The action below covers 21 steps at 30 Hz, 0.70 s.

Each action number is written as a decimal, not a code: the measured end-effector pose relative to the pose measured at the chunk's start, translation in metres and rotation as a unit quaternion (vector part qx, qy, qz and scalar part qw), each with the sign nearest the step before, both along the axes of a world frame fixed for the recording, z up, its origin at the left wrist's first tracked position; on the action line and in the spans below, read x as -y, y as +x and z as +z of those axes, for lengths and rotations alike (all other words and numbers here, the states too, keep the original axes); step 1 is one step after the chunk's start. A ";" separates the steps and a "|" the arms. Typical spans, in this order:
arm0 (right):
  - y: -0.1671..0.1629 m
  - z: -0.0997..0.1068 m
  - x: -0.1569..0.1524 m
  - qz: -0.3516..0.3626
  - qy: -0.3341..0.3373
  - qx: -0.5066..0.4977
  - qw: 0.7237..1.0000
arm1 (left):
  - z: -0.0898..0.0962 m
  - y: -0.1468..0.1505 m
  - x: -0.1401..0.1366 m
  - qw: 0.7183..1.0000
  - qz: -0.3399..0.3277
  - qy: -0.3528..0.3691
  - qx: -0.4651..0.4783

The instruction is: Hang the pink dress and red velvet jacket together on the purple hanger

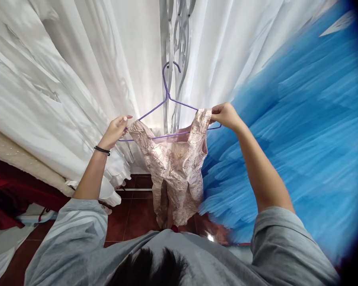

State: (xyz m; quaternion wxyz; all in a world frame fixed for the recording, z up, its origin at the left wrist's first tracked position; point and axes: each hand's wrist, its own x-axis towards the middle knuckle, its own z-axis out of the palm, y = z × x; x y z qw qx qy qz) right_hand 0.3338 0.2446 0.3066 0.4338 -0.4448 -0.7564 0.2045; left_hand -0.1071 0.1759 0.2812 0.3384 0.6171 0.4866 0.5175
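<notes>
A pink brocade dress (179,159) with gold-toned texture and wide shoulder straps hangs in front of me on a purple hanger (182,103). The hanger's hook points up, by an ornate metal stand. At the hanger's left end, my left hand (115,129) closes round the purple bar beside the left strap, with one finger pointing towards the strap. My right hand (226,116) pinches the outer edge of the right strap between thumb and fingers. The right corner of the hanger sticks out just below that hand. The dress's lower part hangs above the floor.
White gowns or drapes (71,79) fill the left and back. A big blue tulle skirt (292,131) crowds the right side. The scrolled metal stand (180,35) rises at the back centre. Red tiles (134,218) cover the floor, and dark red cloth (20,190) lies at lower left.
</notes>
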 end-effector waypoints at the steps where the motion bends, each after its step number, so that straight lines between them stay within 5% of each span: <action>1: -0.004 0.004 -0.002 -0.007 -0.001 0.025 1.000 | 0.000 0.002 0.002 1.000 0.008 0.016 -0.019; 6: -0.001 0.018 0.000 0.036 -0.047 0.057 0.997 | -0.005 0.010 0.004 0.975 0.070 0.137 -0.163; 9: 0.004 0.011 0.006 0.076 -0.055 0.038 0.995 | -0.010 0.005 0.000 0.972 0.090 0.140 -0.164; 13: 0.005 -0.013 0.013 0.016 0.014 0.020 1.000 | -0.014 -0.008 -0.007 0.972 0.122 0.138 -0.146; 17: 0.003 -0.038 0.017 0.013 -0.014 -0.092 0.996 | -0.018 -0.013 -0.014 0.972 0.115 0.148 -0.142; 21: 0.010 -0.088 0.016 0.027 -0.044 -0.253 0.966 | -0.054 -0.025 -0.028 0.977 0.098 0.187 0.004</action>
